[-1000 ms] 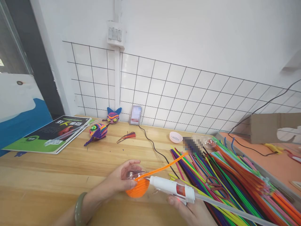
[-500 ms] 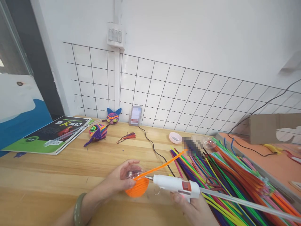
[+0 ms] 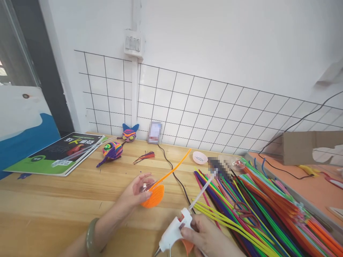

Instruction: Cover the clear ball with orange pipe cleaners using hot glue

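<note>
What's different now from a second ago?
The right hand drew the glue gun back from the round orange piece and swung its nozzle downward in view. The left hand moved that piece slightly up the picture; the orange strip slants more steeply. Neither hand let go. The pink bowl stayed put.

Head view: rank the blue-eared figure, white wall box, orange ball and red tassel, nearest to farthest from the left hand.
1. Orange ball: in the left hand.
2. Red tassel: beyond, on the table.
3. Blue-eared figure: back near the wall.
4. White wall box: high up.
</note>
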{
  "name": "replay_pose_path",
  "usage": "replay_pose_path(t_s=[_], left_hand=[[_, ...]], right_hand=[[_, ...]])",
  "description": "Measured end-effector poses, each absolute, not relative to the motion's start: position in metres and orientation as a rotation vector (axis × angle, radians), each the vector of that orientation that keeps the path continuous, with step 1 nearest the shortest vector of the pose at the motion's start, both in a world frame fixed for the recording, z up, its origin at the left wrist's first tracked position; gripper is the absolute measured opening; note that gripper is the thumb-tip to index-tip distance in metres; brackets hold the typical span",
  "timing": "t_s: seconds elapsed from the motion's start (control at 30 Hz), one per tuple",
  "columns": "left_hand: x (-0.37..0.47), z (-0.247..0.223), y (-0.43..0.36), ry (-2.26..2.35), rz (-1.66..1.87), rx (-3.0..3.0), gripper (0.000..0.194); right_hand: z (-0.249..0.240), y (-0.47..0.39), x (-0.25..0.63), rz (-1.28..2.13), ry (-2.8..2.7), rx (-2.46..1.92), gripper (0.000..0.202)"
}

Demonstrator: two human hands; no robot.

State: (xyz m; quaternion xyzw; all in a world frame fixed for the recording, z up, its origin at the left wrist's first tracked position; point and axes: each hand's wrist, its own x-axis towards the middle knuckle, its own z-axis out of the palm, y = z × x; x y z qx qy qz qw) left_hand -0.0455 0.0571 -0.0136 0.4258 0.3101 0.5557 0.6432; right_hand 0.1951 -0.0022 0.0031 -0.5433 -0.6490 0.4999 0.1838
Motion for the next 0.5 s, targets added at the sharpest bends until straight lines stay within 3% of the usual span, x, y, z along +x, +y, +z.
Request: replay_pose_path(t_s=[0.13,0.27,0.37,0.5], left_hand=[[-0.041,-0.010,0.051,0.685,1.239,0.991,0.055],[-0.038,-0.013,0.047,0.635,1.187,1.009,0.061],[-0.035,-0.011,0.044,0.591,1.124,1.043,0.062],[-0.030,-0.009,0.038,0.533,1.041,1.095,0.062]], right_hand=[[-0.006,-0.001,0.190,1.131,-1.954,-1.700,0.044],[0.000,0.001,0.192,0.402,-2.188,-1.653,0.052],[0.015,-0.001,0.195,0.035,-2.127,-1.312,0.045],[0.037,-0.008,0.197,-0.389,-1.973,-0.816,0.017]])
